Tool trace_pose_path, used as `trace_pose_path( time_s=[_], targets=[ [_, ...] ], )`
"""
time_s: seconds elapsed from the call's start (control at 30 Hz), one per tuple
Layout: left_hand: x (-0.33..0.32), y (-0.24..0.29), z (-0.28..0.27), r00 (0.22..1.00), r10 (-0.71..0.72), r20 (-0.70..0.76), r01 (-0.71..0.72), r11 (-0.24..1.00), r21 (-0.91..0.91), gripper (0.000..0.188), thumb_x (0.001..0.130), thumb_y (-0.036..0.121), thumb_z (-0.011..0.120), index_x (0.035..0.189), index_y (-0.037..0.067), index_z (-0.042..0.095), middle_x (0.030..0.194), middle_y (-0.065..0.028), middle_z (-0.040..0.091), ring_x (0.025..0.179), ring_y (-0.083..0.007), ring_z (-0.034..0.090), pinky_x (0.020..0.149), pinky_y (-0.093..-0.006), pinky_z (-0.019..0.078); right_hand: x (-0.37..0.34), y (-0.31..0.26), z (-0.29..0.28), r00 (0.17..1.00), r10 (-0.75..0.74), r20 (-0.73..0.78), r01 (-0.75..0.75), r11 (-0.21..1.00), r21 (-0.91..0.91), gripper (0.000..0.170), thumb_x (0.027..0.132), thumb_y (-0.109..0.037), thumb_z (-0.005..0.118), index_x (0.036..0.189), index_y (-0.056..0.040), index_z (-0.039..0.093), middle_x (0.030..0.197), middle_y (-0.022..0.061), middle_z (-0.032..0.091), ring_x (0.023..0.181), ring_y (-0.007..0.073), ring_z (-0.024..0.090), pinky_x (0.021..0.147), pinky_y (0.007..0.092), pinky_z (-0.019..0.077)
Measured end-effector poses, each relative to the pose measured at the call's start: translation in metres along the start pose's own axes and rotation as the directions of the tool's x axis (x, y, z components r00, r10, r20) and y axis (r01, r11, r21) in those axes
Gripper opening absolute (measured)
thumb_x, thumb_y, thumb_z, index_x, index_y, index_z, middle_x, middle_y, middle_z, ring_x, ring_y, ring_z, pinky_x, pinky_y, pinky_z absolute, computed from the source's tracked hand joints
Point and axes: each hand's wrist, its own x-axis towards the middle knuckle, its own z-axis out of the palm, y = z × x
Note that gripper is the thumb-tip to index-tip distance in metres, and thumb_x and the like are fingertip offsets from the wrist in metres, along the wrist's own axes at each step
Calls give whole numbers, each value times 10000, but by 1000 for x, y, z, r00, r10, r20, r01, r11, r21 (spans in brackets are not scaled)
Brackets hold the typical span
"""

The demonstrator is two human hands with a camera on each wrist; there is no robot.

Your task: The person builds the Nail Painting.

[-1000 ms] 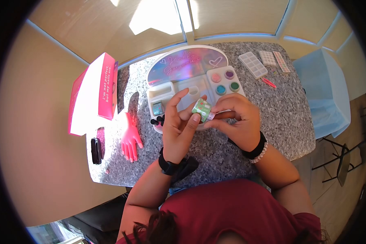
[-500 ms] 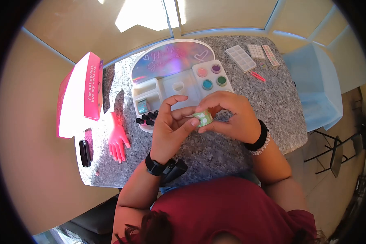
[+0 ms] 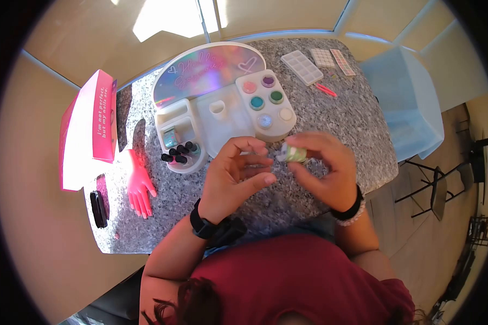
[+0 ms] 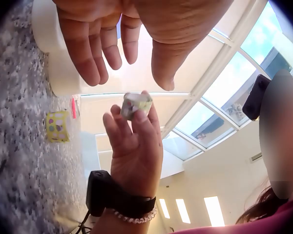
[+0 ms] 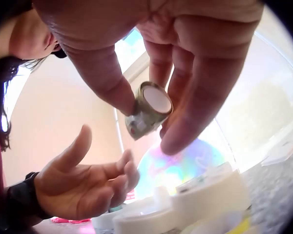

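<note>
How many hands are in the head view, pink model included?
3: the left hand near the white organizer, the right hand beside it holding a green roll, and the pink model hand on the table.

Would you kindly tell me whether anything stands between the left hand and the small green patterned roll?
Nothing visible does: the right hand pinches the small green patterned roll, and an open gap separates it from the left hand.

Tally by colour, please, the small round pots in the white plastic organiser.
Pink round pot: 1
Purple round pot: 1
Teal round pot: 1
Green round pot: 1
Pale blue round pot: 1
Whitish round pot: 1
Total: 6
</note>
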Motion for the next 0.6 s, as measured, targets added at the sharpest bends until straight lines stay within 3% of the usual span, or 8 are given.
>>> trace_pose_path(
  time_s=[0.17, 0.2, 0.27, 0.3, 0.43, 0.5, 0.53, 0.6],
  targets=[
    [2, 0, -8, 1000, -13, -7, 14, 997, 78, 356, 1032, 130, 704, 1343, 26, 566, 1312, -90, 634, 1143, -186, 671, 980, -341, 554, -8, 2, -34, 919, 388, 68, -394, 913, 104, 507, 904, 18, 747, 1373, -34, 561, 1231, 136, 699, 1031, 259, 768, 797, 351, 653],
    [3, -1, -10, 1000, -16, -21, 18, 993, 119, 309, 1061, 153, 667, 1328, 23, 581, 1311, -94, 645, 1139, -182, 670, 979, -344, 553, -12, 6, -29, 920, 387, 70, -392, 914, 103, 507, 904, 18, 747, 1373, -34, 561, 1231, 136, 699, 1031, 259, 768, 797, 351, 653],
    [4, -1, -10, 999, -11, -42, 17, 989, 149, 279, 1075, 154, 642, 1315, 20, 592, 1296, -94, 656, 1132, -175, 669, 980, -344, 551, -20, 17, -16, 975, 174, 135, -150, 974, -170, 608, 920, -3, 738, 1453, -40, 446, 1237, 154, 690, 992, 303, 772, 769, 367, 643],
    [4, -1, -11, 998, -9, -61, 19, 984, 180, 254, 1089, 154, 617, 1302, 16, 602, 1280, -94, 667, 1125, -168, 668, 982, -344, 550, -19, 20, -15, 948, 218, 233, -156, 954, -257, 609, 937, -23, 730, 1457, -34, 414, 1302, 172, 658, 963, 326, 767, 759, 384, 638],
    [4, 3, -12, 998, -31, -60, 41, 984, 173, 226, 1087, 120, 608, 1286, 13, 614, 1276, -91, 674, 1114, -162, 665, 950, -333, 563, -2, 23, -13, 952, 161, 261, -91, 961, -261, 593, 933, 10, 720, 1444, -17, 421, 1347, 164, 622, 965, 285, 773, 763, 365, 643],
    [3, 11, -12, 989, 59, -139, -32, 982, 186, 209, 1056, 71, 643, 1257, 15, 633, 1280, -97, 673, 1093, -157, 667, 918, -327, 578, 16, 8, -18, 958, 200, 206, -230, 964, 135, 580, 946, 55, 691, 1435, -23, 390, 1353, 165, 592, 1025, 238, 763, 779, 335, 649],
    [3, 14, -14, 987, 66, -145, -37, 980, 195, 209, 1056, 71, 643, 1257, 15, 633, 1280, -97, 673, 1093, -157, 667, 918, -327, 578, 23, 3, -14, 960, 188, 208, -220, 965, 144, 580, 946, 55, 691, 1435, -23, 390, 1353, 165, 592, 1025, 238, 763, 779, 335, 649],
    [2, 22, -20, 963, 250, -103, -193, 902, 386, 171, 1015, 4, 674, 1186, 1, 671, 1343, -138, 666, 1134, -178, 678, 935, -342, 590, 39, -7, -2, 989, 126, 79, -147, 764, 628, 557, 957, 92, 659, 1411, -43, 365, 1320, 168, 586, 1075, 212, 742, 797, 303, 648]
  ],
)
